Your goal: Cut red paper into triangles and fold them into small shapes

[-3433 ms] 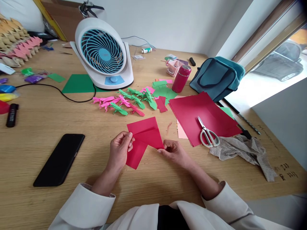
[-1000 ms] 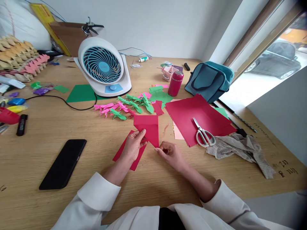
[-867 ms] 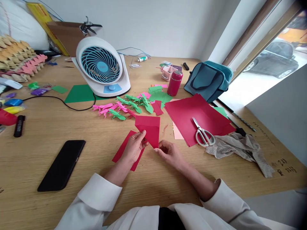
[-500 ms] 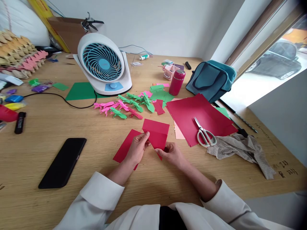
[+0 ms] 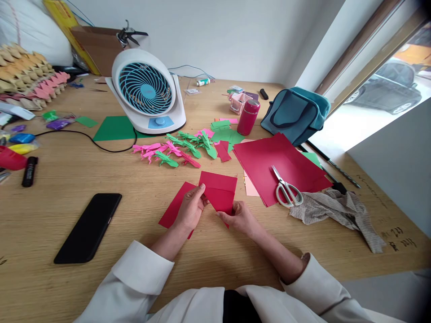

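Observation:
A creased piece of red paper (image 5: pixel 218 190) is held between both hands above the wooden table. My left hand (image 5: pixel 192 207) pinches its left edge with the thumb on top. At its lower right, my right hand (image 5: pixel 239 218) grips the paper between thumb and fingers. Another red sheet (image 5: pixel 173 207) lies on the table, partly hidden under my left hand and wrist. Beyond the hands are folded green paper shapes (image 5: pixel 191 148) and pink ones (image 5: pixel 151 150).
White-handled scissors (image 5: pixel 286 188) rest on large red sheets (image 5: pixel 259 159) at the right, beside a crumpled cloth (image 5: pixel 340 211). A black phone (image 5: pixel 88 228) lies left. Behind stand a fan (image 5: pixel 148 92), a red bottle (image 5: pixel 248 117) and a blue bag (image 5: pixel 296 114).
The held red paper has shifted slightly left and down, its upper edge now nearer me. Both hands keep hold of it.

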